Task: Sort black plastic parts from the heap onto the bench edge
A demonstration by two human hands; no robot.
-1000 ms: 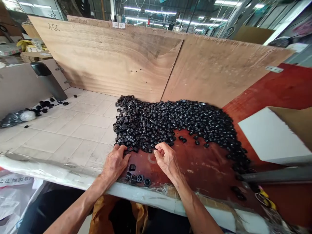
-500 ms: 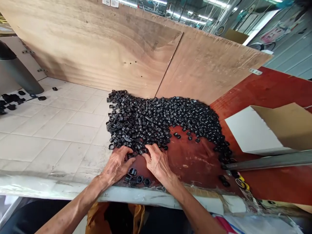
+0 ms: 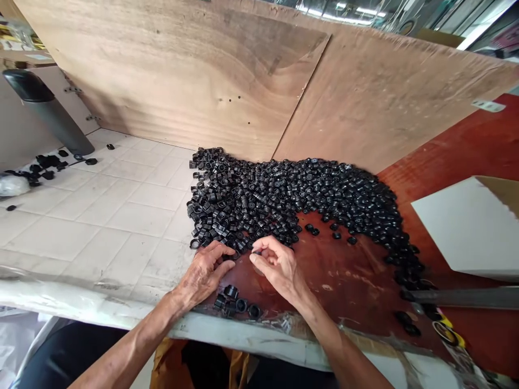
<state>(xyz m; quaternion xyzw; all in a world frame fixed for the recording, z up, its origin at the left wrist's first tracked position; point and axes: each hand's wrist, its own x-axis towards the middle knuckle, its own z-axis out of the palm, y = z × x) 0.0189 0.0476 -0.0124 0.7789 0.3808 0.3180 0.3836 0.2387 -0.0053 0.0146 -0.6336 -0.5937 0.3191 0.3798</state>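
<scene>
A large pile of small black plastic caps (image 3: 259, 194) lies on the worktop against the plywood. At its near edge, my right hand (image 3: 279, 265) pinches a small black cap (image 3: 257, 252) between thumb and forefinger. My left hand (image 3: 208, 270) is just to the left, thumb and fingers curled close about a black part that is mostly hidden by them. The two hands are apart, fingertips facing each other. Several loose black caps (image 3: 241, 306) sit below the hands, close to the worktop's front edge.
A tall plywood board (image 3: 182, 70) backs the worktop. At the far left stands a dark grey cylinder (image 3: 65, 121) among scattered black pieces (image 3: 46, 162). To the right are a white box (image 3: 466, 227), a metal bar (image 3: 466, 298) and yellow-handled scissors (image 3: 450, 332).
My right hand has lifted off the pile's edge with a cap pinched in it. My left hand's fingers have drawn closer together. The whole view has shifted slightly left.
</scene>
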